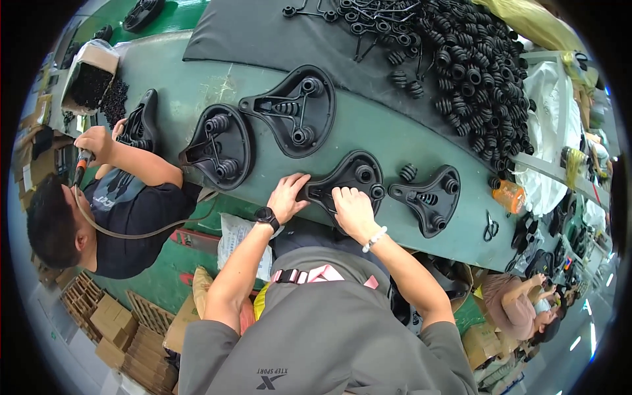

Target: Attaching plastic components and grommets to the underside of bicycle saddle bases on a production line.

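An upside-down black bicycle saddle (352, 172) lies on the green table in front of me, two ribbed springs showing in its wide end. My left hand (288, 199) grips its nose, thumb and fingers around the tip. Over the middle of its underside, my right hand (353, 210) has its fingers curled and pressed together; what they hold, if anything, is hidden beneath them. To the right rests another upturned saddle (431, 201), with a loose ribbed spring (408, 172) beside it. Two more upturned saddles, one near left (222, 146) and one farther back (309, 128), carry bent metal rods and springs.
A big pile of black springs (471, 79) and bent rods (382, 20) covers the dark cloth at the back. Scissors (491, 227) and an orange container (509, 196) sit at right. On the left, a co-worker (125, 204) holds a corded tool (81, 164) near a saddle (141, 122).
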The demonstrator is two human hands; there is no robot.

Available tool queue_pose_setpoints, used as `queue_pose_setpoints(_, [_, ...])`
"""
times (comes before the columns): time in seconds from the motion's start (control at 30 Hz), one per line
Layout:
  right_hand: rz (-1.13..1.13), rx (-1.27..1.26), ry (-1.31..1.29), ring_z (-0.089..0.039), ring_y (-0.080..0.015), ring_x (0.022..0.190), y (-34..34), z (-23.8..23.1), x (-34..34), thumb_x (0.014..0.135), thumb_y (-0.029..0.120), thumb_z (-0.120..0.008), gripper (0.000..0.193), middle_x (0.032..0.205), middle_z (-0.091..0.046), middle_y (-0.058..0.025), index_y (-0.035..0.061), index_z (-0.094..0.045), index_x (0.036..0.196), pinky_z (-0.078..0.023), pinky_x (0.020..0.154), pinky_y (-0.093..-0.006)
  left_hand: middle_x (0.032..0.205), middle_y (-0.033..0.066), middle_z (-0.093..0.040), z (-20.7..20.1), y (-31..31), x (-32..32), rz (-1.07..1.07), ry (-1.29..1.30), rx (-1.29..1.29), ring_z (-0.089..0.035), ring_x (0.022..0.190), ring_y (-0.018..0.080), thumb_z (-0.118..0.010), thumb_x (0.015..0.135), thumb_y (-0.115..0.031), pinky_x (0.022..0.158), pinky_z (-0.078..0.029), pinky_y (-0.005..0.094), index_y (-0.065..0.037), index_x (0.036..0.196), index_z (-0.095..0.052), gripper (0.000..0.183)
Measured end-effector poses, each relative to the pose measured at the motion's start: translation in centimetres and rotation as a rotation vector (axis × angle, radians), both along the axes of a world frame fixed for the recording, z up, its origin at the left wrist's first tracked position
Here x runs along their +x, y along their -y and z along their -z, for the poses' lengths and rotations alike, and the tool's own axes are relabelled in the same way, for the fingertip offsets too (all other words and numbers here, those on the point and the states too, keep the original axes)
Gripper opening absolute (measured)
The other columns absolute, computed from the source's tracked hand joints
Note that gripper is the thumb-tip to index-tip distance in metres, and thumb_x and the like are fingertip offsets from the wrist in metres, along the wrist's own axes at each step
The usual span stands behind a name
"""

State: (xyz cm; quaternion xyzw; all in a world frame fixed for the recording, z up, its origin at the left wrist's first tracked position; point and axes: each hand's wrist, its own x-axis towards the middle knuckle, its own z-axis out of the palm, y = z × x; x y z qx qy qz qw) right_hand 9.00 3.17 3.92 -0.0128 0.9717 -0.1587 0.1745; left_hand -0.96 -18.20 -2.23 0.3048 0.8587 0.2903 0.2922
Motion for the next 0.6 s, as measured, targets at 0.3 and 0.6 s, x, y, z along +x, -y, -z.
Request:
queue_pose_setpoints(0.3, [-0.097,-0.019,-0.165,-0.062,-0.0251,0.086,2.5,1.6,-2.3,0.086,0.015,-0.065,0.015,0.089,-0.061,-0.0078,0.0072,-0.059,0.098,-0.051,0.077,-0.0378,0.137,0.0095,-0.056,0.3,0.6,-0.1,0.055,-0.026,0.037,-0.056,0.123,0.0364,-0.086,0.074,-0.015,0.101,-0.054,0.048,-0.017,0.145,-0.052,0.078])
queue_pose_setpoints(0.6, [0.635,-0.219,-0.247,-0.049,-0.0386,0.131,0.7,-4.6,5.3,0.074,0.03,-0.085,0.07,0.139,-0.051,-0.0216,-0.0021,-0.059,0.131,-0.041,0.112,-0.0478,0.148,0.0238,-0.047,-3.5,-3.5,0.1,-0.061,0.015,0.323,-0.039,0.142,0.0444,-0.083,0.075,-0.04,0.121,-0.032,0.0513,0.0,0.149,-0.044,0.092])
